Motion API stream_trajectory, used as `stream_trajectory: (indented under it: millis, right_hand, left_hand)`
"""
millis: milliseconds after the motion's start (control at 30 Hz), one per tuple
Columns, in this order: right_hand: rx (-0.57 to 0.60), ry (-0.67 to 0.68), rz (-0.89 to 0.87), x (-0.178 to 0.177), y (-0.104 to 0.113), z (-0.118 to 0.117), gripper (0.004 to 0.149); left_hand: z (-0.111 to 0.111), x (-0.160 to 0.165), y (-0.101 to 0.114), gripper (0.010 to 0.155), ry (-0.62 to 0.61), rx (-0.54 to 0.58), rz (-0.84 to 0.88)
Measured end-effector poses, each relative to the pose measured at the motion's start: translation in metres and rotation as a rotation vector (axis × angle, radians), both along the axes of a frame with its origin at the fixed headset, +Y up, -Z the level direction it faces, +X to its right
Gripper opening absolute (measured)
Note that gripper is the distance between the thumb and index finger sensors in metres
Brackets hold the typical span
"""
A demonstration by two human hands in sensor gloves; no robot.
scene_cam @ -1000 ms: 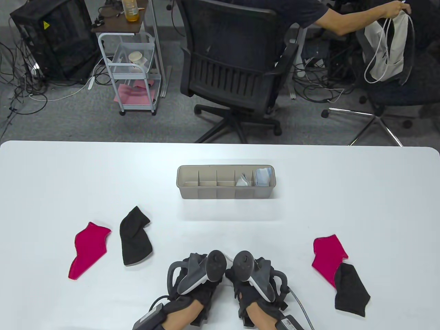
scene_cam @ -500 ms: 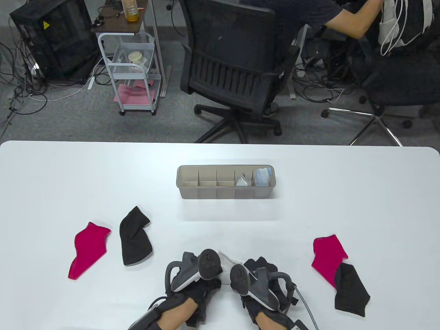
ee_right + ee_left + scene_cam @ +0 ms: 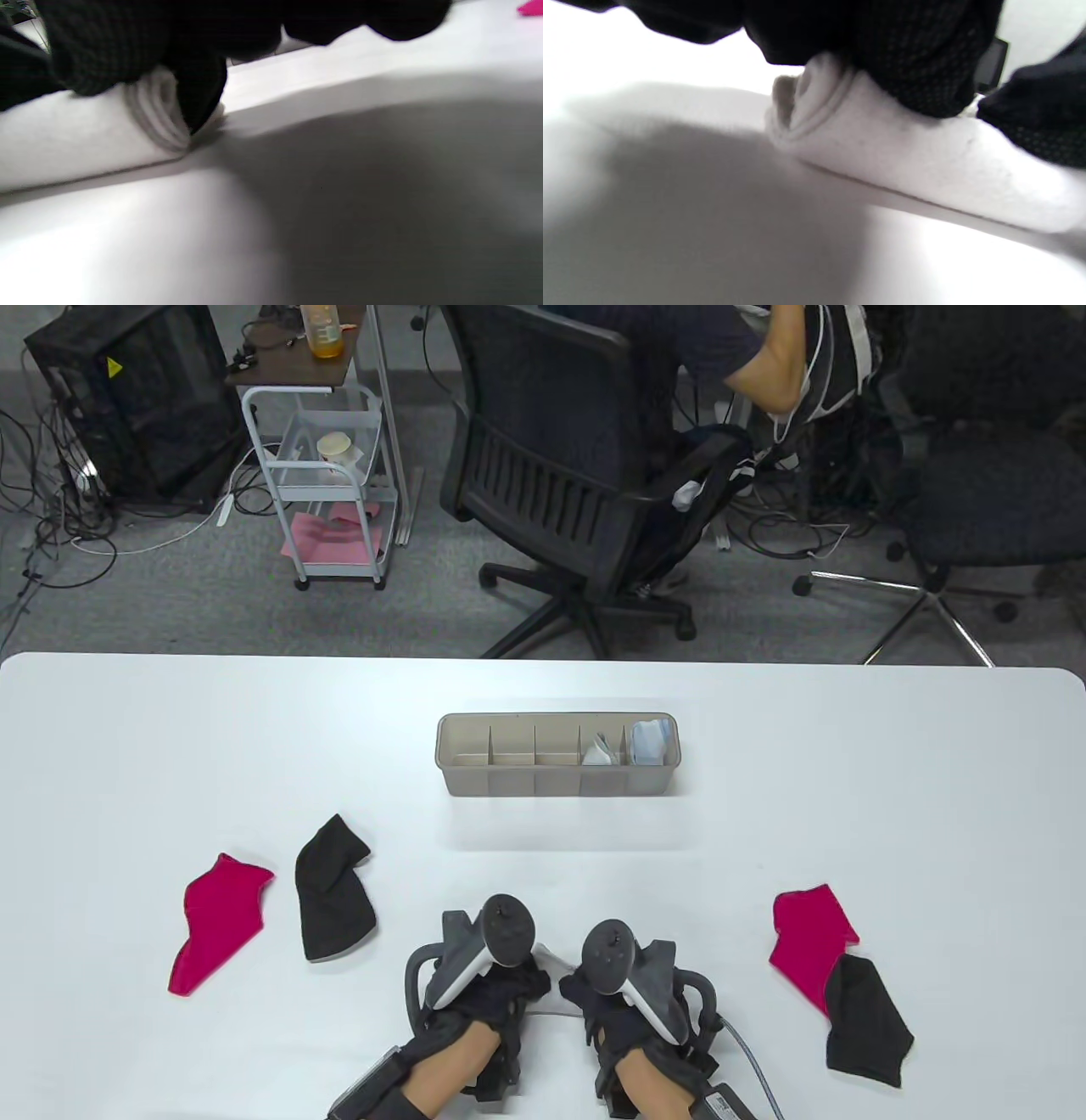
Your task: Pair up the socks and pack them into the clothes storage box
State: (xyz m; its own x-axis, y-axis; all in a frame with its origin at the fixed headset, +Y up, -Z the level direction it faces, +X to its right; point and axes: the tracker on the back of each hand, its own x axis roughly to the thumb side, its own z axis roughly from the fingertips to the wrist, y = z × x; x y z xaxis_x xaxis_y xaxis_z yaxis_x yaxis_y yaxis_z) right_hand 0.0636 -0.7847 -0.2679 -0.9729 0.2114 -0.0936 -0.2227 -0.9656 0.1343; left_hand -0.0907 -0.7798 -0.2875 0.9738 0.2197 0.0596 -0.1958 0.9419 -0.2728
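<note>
white table (image 3: 933,780) | black office chair (image 3: 577,458), behind table, seated person (image 3: 704,339) | second chair (image 3: 984,509), right | white trolley (image 3: 327,475), left, cup (image 3: 337,446) on shelf | black cabinet (image 3: 127,407), floor cables (image 3: 51,534)

Office: swivel chairs (image 3: 585,466), floor cables (image 3: 59,526)

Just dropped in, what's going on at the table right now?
Both hands, left hand and right hand, are rolling a white sock bundle on the table. The storage box holds two bundles in its two rightmost compartments; the other three are empty. A red sock and black sock lie left, another red sock and black sock right.
</note>
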Motion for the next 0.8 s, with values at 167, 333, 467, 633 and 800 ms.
stream_trajectory:
  millis: [167, 333, 467, 633, 800]
  right_hand:
    - [0.042, 0.013, 0.050, -0.003, 0.001, 0.002, 0.033]
    - [0.046, 0.017, 0.043, -0.003, 0.002, 0.003, 0.033]
    - [0.130, 0.092, 0.022, -0.001, 0.016, 0.010, 0.036]
    - [0.100, 0.214, 0.170, -0.007, 0.016, 0.020, 0.049]
    - [0.024, 0.182, 0.113, -0.003, 0.011, 0.011, 0.048]
  left_hand:
    - [0.019, 0.008, 0.014, 0.047, -0.110, 0.007, -0.038]
    - [0.020, 0.010, 0.000, 0.056, -0.159, 0.033, -0.106]
    - [0.016, 0.003, -0.001, 0.054, -0.135, 0.012, -0.035]
    - [0.007, -0.007, 0.000, 0.051, -0.095, -0.030, 0.047]
    - [-0.005, -0.020, -0.008, 0.050, -0.027, -0.254, 0.218]
